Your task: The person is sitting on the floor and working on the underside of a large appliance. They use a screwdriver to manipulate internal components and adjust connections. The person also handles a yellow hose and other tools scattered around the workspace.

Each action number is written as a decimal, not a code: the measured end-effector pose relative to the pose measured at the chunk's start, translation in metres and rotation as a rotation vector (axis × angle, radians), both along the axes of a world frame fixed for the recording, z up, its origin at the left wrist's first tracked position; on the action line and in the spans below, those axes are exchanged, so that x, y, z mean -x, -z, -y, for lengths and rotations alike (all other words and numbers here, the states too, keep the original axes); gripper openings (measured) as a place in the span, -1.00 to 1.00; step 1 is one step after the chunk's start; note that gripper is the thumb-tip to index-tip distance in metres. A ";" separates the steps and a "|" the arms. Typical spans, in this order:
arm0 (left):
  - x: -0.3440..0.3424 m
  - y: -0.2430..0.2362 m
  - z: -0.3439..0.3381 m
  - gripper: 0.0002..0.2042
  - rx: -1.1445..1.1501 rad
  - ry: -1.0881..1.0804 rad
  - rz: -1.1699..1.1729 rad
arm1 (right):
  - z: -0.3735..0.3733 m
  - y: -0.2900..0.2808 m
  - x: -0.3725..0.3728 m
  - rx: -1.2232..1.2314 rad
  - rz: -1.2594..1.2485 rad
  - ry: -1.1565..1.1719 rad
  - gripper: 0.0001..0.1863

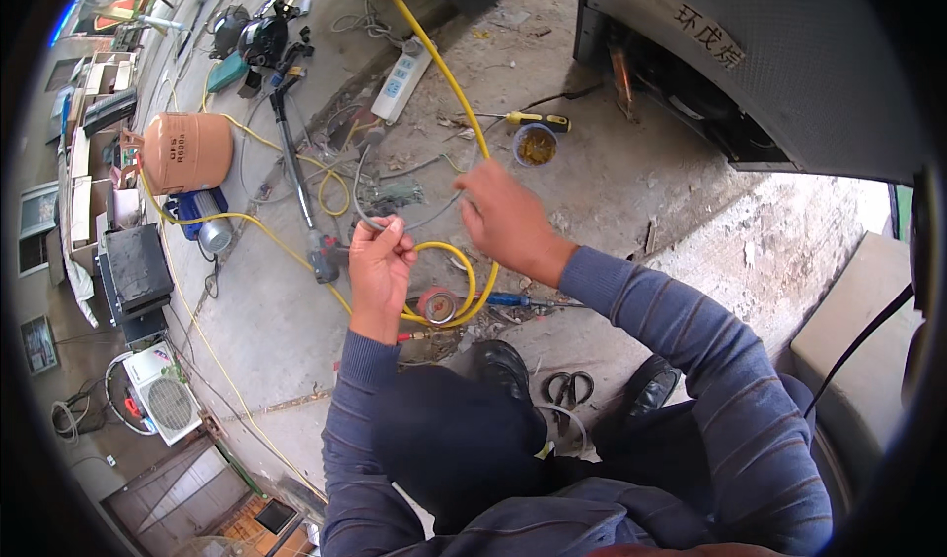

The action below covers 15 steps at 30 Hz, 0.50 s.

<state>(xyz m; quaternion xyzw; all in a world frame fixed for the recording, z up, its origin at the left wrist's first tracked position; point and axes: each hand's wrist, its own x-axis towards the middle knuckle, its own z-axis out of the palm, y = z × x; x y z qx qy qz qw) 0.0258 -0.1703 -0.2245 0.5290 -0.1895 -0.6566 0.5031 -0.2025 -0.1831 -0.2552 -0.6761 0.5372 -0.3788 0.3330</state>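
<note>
A thin grey cable (426,223) runs between my two hands and curves up from the left one toward a dark end. My left hand (380,269) is closed, pinching the cable between thumb and fingers. Higher and to the right, my right hand (513,223) has its fingers curled where the cable reaches it; its grip is partly hidden. A thick yellow hose (434,49) drops from the top and passes behind the right hand. Its coil lies beneath both hands, around a round red-rimmed gauge (437,305).
A white power strip (399,85), yellow-black screwdriver (538,121) and small cup (536,147) lie beyond my hands. The grey appliance (681,34) stands far right. An orange gas cylinder (187,150) and long metal-shafted tool (293,162) are left. Black scissors (567,389) lie between my shoes.
</note>
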 end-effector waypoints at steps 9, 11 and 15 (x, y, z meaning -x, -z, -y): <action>-0.012 0.031 -0.013 -0.75 -0.373 0.134 0.056 | 0.011 0.052 0.064 0.105 -0.507 0.321 -0.24; -0.007 0.050 -0.005 -0.71 -0.374 0.087 0.077 | 0.022 0.061 0.071 0.022 -0.498 0.248 -0.22; -0.012 0.069 -0.003 -0.69 -0.399 -0.060 0.057 | 0.014 0.062 0.081 -0.029 -0.481 0.352 -0.28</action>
